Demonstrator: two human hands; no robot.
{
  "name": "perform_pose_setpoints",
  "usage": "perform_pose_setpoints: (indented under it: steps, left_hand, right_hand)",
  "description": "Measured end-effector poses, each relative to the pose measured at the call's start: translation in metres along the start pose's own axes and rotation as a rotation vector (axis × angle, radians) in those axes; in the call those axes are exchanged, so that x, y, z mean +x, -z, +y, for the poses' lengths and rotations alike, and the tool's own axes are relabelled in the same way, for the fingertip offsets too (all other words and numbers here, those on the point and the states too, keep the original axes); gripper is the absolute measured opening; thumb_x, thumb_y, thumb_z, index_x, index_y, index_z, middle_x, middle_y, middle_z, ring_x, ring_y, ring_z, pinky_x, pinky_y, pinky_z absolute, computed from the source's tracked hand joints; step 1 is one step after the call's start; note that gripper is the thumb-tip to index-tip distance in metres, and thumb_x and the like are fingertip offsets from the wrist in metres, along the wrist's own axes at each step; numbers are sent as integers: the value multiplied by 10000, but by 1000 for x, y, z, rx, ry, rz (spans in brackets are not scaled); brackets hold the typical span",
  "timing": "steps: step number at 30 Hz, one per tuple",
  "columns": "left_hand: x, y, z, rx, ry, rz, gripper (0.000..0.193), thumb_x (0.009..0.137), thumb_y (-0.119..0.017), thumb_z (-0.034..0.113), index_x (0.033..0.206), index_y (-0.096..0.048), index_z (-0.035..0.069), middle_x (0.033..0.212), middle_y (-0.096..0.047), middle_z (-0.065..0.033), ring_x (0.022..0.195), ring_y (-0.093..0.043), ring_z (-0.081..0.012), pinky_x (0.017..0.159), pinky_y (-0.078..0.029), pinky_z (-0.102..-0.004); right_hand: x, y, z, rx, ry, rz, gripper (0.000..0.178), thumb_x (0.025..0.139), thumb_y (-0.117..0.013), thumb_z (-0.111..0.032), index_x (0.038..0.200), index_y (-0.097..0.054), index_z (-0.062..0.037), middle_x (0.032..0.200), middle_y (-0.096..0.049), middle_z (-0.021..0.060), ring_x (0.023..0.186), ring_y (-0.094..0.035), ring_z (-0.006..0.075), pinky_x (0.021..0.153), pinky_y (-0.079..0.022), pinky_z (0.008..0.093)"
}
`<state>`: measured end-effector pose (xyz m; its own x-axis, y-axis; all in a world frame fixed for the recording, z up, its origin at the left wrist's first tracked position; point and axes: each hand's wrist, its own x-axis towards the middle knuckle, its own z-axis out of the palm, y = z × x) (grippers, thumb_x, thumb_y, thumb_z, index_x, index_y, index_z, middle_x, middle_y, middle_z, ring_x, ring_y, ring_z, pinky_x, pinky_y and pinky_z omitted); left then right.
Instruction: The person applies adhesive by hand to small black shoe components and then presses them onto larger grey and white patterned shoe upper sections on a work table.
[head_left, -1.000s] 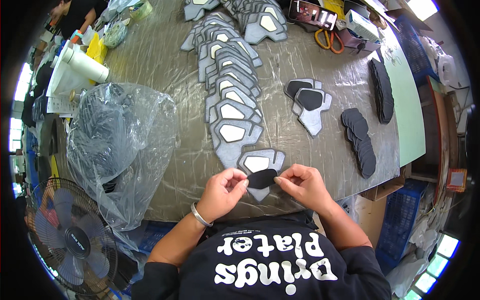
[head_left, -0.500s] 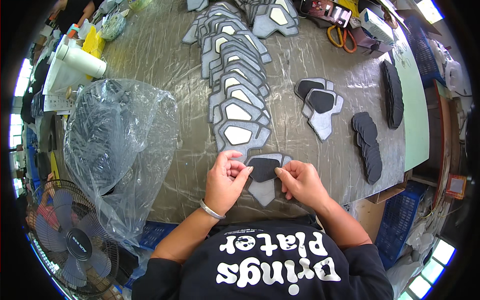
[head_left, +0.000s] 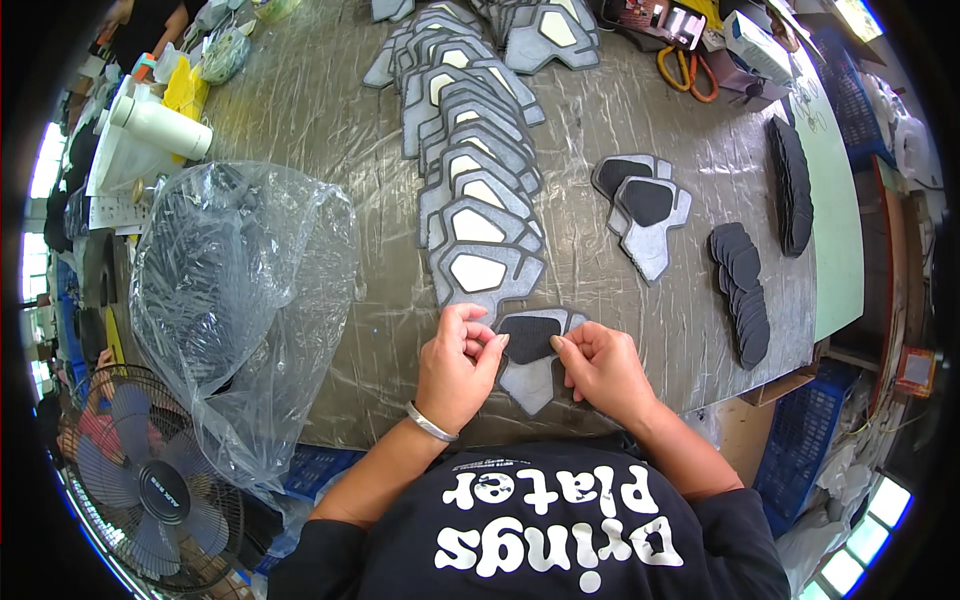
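Observation:
In front of me on the table lies a grey shaped pad [head_left: 527,388] with a dark edging. A black ribbed patch [head_left: 530,341] covers its upper part. My left hand [head_left: 458,368] is closed, with its thumb and finger pinching at the patch's left edge. Opposite it, my right hand [head_left: 608,372] pinches the right edge with its fingers curled under. Just beyond, a long overlapping row of similar grey pads [head_left: 490,225] shows white centres. To the right lie two grey pads with black patches [head_left: 648,203] on them, partly overlapping.
Overlapping black patches [head_left: 740,295] lie at the right, with another row [head_left: 790,190] near the table's right edge. A clear plastic bag [head_left: 245,270] spreads over the left side. Orange-handled scissors [head_left: 686,75], a phone [head_left: 655,20] and a white bottle [head_left: 160,126] are farther back. A fan [head_left: 160,490] stands lower left.
Almost nothing differs. Both hands stay at the black patch's edges, and the whole view has shifted very slightly.

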<state>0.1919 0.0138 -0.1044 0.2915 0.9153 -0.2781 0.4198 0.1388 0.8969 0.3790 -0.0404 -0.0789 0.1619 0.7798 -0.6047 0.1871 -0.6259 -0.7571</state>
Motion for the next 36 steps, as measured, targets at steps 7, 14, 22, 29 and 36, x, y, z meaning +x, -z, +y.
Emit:
perform_pose_setpoints:
  steps: [7,14,22,29,36]
  left_hand:
    - [-8,-6,7,401,-258,88,351,848,-703,94,1139,-524,11,913,-623,-124,691,-623,-222,612,-513,-324]
    - [-17,4,-12,886,-799,-62,428,842,-647,135,1257,-606,41,1329,-562,-101,1166,-563,-278,935,-448,-409]
    - [-33,-3,-9,856,-599,-169,578,908,-563,350,1381,-504,22,1494,-420,-109,1376,-387,-298,1090,-321,-491]
    - [-35,-3,-11,888,-557,-176,685,883,-590,436,1436,-448,57,1522,-382,-98,1408,-333,-324,1116,-264,-544]
    - [-35,-6,-14,854,-565,-151,698,871,-615,392,1453,-419,62,1541,-351,-96,1423,-303,-331,1127,-237,-555]
  right_hand:
    - [3,-9,19,-123,187,136,267,919,-671,-174,766,-590,29,536,-593,43,417,-536,80,381,-399,253]
    - [0,-3,14,-335,255,218,302,883,-714,-197,698,-579,0,523,-590,84,381,-540,139,376,-402,287]
    - [-13,-22,23,-813,830,80,693,844,-673,-438,1382,-479,-46,1462,-442,137,1375,-397,283,1122,-262,520]
    - [-6,-11,28,-936,696,51,866,836,-591,-607,1460,-379,-45,1547,-339,118,1430,-316,261,1163,-184,534]
    - [-1,-5,41,-761,669,304,761,854,-692,-381,1441,-385,-6,1525,-343,195,1437,-290,329,1155,-188,540]
